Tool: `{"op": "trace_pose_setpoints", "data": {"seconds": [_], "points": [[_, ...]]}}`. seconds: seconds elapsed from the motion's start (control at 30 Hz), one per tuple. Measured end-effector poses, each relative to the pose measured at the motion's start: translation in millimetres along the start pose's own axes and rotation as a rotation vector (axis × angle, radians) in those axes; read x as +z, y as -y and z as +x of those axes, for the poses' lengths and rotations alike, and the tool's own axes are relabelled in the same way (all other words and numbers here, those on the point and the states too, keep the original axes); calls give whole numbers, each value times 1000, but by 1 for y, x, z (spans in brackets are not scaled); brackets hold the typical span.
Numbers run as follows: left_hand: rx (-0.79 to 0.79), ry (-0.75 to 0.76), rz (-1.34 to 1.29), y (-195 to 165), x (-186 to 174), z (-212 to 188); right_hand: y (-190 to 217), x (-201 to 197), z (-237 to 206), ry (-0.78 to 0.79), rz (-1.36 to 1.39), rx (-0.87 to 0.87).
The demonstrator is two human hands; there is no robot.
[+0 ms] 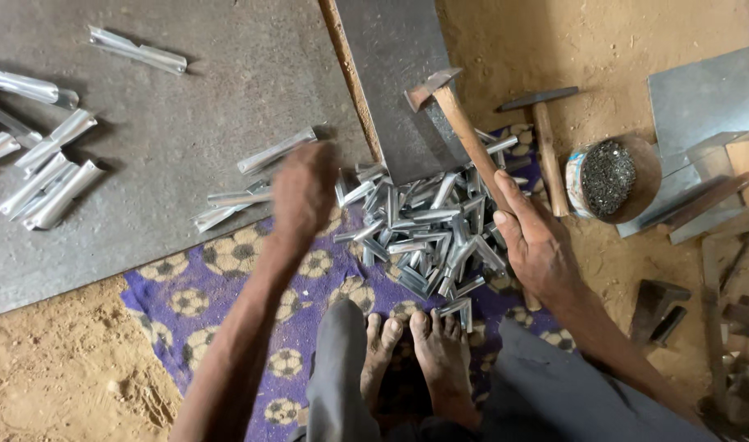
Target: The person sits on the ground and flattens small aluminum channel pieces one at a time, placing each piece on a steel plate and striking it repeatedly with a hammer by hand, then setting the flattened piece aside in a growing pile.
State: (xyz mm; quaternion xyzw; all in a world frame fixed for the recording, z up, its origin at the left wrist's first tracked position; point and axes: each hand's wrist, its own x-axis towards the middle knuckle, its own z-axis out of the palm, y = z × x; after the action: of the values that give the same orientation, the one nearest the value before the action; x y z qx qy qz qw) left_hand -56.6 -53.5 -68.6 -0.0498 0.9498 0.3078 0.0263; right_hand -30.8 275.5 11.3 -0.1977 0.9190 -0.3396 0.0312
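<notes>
Galvanised folded strips (423, 233) lie heaped between both hands, just ahead of the toes; right hand (538, 245) wraps its fingers around a hammer (464, 131) handle; left hand (303, 190) is blurred above the heap's edge, grip unreadable; better to pinch one strip cleanly; hammers: two, second hammer (545, 147) beyond the fingertips; nail tin (604, 176): one.
</notes>
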Motion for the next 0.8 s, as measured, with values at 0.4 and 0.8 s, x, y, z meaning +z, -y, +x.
{"op": "trace_pose_setpoints", "data": {"seconds": [0.4, 0.8], "points": [[-134, 84, -101, 28, -40, 8, -20, 15, -36, -25, 20, 99], [25, 176, -481, -29, 17, -12, -37, 11, -61, 34, 105, 470]]}}
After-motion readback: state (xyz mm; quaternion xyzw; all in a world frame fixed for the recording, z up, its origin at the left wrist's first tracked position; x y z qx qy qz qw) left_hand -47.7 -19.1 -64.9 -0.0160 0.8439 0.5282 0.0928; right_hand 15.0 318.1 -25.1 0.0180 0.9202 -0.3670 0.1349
